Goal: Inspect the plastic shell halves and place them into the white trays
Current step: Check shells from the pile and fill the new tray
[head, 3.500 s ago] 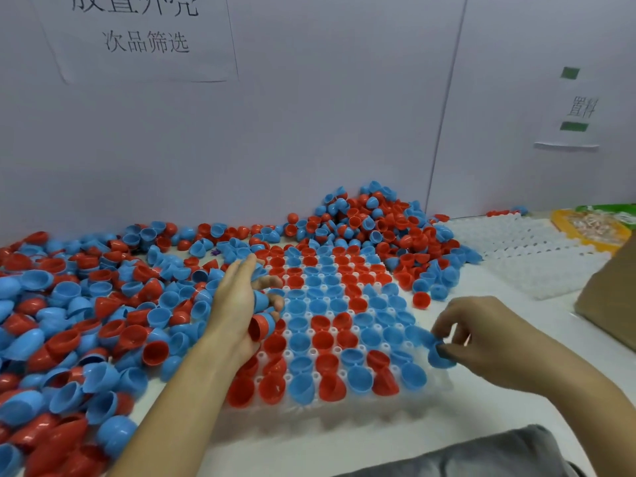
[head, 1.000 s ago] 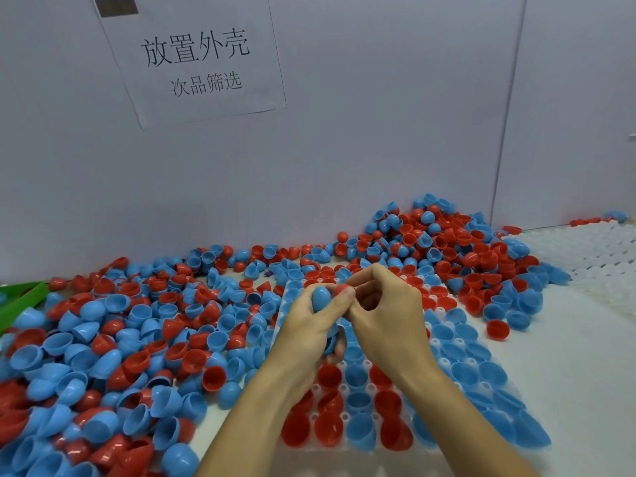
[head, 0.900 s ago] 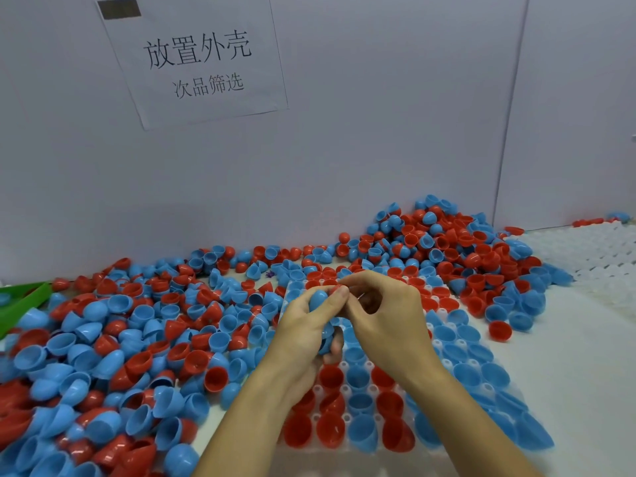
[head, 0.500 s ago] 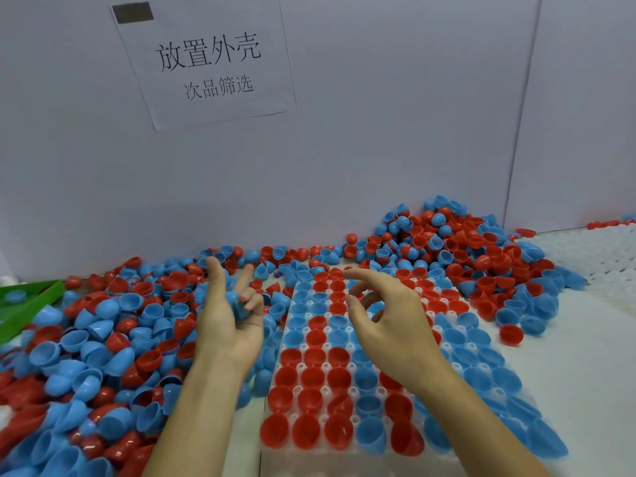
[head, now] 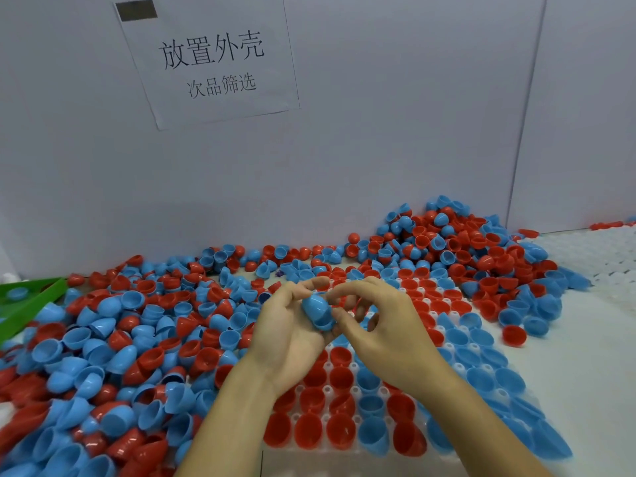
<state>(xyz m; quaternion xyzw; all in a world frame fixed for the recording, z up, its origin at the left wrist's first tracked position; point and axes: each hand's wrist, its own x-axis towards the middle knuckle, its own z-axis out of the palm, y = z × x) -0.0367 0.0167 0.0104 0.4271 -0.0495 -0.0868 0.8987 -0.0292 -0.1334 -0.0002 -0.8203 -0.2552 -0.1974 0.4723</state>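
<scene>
Over tray (head: 330,452), hands rejoined, apparently pinching blue shell (head: 318,309)

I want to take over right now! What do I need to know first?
Left hand holds blue shell halves above the white tray.
Right hand pinches at those same shells; whether it grips one alone is unclear.
Done: most tray pockets in view hold red or blue halves.
Left: check the held halves, seat them, then work through the loose pile on the left and the heap at the back.
</scene>
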